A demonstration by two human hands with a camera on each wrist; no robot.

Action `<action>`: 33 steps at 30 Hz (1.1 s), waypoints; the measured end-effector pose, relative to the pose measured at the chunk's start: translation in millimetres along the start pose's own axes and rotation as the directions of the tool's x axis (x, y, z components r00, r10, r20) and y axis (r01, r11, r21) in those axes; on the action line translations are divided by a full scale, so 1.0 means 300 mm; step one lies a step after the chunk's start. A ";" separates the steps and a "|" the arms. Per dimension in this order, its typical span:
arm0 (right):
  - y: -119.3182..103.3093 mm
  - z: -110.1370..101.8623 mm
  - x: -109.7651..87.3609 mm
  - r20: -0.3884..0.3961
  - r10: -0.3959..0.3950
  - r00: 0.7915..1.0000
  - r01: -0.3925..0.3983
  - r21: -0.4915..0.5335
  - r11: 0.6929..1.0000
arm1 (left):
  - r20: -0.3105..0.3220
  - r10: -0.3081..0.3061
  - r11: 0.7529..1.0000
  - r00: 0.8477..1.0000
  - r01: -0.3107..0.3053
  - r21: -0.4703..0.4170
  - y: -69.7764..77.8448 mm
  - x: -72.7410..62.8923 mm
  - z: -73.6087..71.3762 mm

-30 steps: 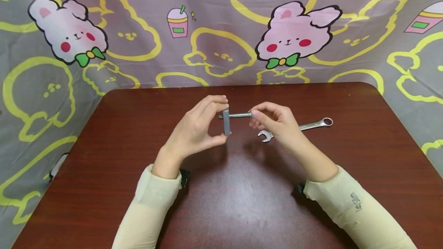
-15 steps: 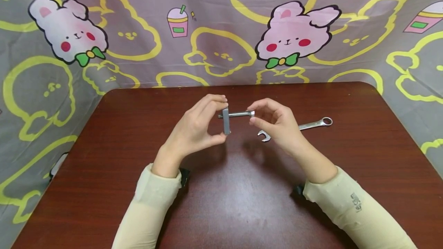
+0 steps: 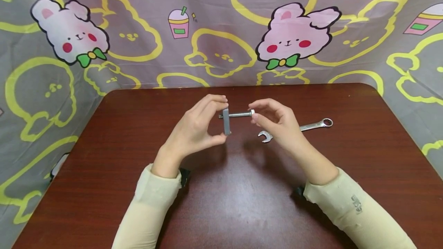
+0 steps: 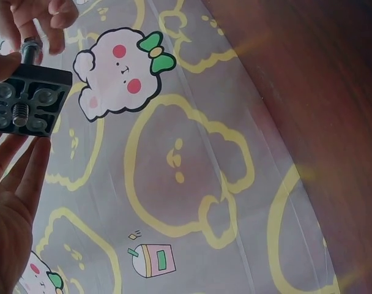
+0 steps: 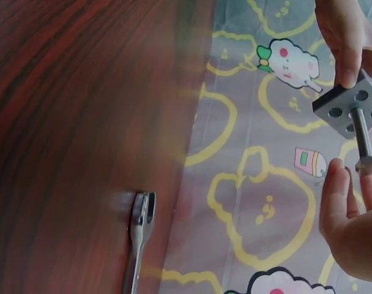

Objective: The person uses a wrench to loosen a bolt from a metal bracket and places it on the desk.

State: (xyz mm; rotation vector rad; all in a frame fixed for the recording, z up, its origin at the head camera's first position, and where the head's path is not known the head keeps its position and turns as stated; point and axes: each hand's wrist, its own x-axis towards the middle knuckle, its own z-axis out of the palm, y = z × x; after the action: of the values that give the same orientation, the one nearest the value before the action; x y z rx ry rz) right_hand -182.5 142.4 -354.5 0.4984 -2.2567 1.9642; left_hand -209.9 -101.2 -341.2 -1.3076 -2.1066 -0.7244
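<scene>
Upright between the thumb and fingertips of my left hand (image 3: 194, 130) is a square grey metal plate (image 3: 226, 121). Round holes near its corners show in the right wrist view. A long hex bolt (image 3: 239, 114) runs through the plate's middle, its threaded tip (image 4: 21, 114) sticking out on the far side in the left wrist view. My right hand (image 3: 282, 122) has thumb and fingertips at the bolt head (image 5: 364, 164), pinching it. A wide length of bare shank lies between head and plate. Both hands are raised above the table.
A combination wrench (image 3: 313, 126) lies on the dark red-brown table (image 3: 221, 203), partly behind the right hand, its open end toward the middle. A cartoon-printed curtain (image 3: 221, 30) hangs beyond the table's back edge and along both sides.
My right thumb and fingers loosened and shifted around the bolt head, the thumb dropping and then rising against it again. My left hand and the plate stay in place.
</scene>
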 end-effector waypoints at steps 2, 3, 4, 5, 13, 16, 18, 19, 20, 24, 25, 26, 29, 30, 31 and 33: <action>0.002 -0.009 0.004 0.007 0.062 0.998 -0.062 -0.008 0.998 | -0.001 0.003 1.000 1.000 -0.003 0.000 0.000 0.000 0.001; 0.003 -0.013 0.006 0.008 0.087 0.996 -0.087 -0.020 0.996 | -0.002 0.004 1.000 1.000 -0.004 -0.002 0.000 0.001 0.002; 0.005 -0.016 0.009 0.011 0.108 0.994 -0.107 -0.031 0.994 | -0.002 0.005 1.000 1.000 -0.005 -0.003 0.001 0.001 0.002; 0.007 -0.017 0.011 0.014 0.125 0.992 -0.125 -0.037 0.991 | -0.004 0.006 1.000 1.000 -0.006 -0.004 0.002 0.001 0.002; 0.006 -0.019 0.023 0.063 0.197 0.978 -0.195 -0.027 0.980 | -0.002 0.012 1.000 1.000 -0.012 0.009 0.001 -0.002 0.005; 0.006 -0.020 0.022 0.086 0.197 0.977 -0.199 0.018 0.980 | 0.004 0.008 1.000 1.000 -0.008 0.012 0.001 -0.003 0.004; 0.006 -0.019 0.019 0.099 0.178 0.979 -0.184 0.048 0.982 | 0.005 0.006 1.000 1.000 -0.006 0.012 -0.001 -0.005 0.004; 0.007 -0.019 0.017 0.103 0.160 0.982 -0.167 0.061 0.984 | 0.004 0.005 1.000 1.000 -0.005 0.012 -0.002 -0.005 0.005; 0.007 -0.018 0.016 0.103 0.138 0.985 -0.145 0.066 0.987 | 0.003 0.004 1.000 1.000 -0.004 0.011 -0.003 -0.005 0.005; 0.011 -0.010 0.012 0.073 0.033 0.997 -0.036 0.049 0.998 | 0.002 0.003 1.000 1.000 -0.003 0.003 -0.007 -0.004 0.007; 0.013 -0.008 0.012 0.060 0.009 0.998 -0.011 0.038 0.999 | 0.004 0.002 1.000 1.000 -0.002 0.000 -0.006 -0.003 0.006; 0.013 -0.006 0.012 0.049 -0.014 0.999 0.012 0.030 0.999 | 0.006 0.001 1.000 1.000 -0.001 -0.003 -0.006 -0.002 0.007; 0.014 0.003 0.012 0.029 -0.086 0.996 0.085 0.043 0.995 | 0.007 -0.003 1.000 1.000 0.004 -0.013 -0.005 0.000 0.007; 0.014 0.005 0.012 0.027 -0.110 0.994 0.109 0.046 0.993 | 0.006 -0.006 1.000 1.000 0.006 -0.018 -0.005 0.001 0.006; 0.013 0.008 0.012 0.025 -0.132 0.991 0.130 0.054 0.990 | 0.004 -0.009 1.000 1.000 0.009 -0.025 -0.004 0.002 0.006; 0.013 0.013 0.012 0.017 -0.169 0.985 0.168 0.051 0.984 | 0.000 -0.013 0.999 1.000 0.013 -0.038 -0.004 0.003 0.005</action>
State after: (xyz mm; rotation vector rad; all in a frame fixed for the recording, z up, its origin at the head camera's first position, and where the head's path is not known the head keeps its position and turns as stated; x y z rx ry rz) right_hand -186.7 138.3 -357.9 0.6942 -2.1045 1.9438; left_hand -211.5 -100.0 -341.9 -1.3152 -2.1126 -0.7736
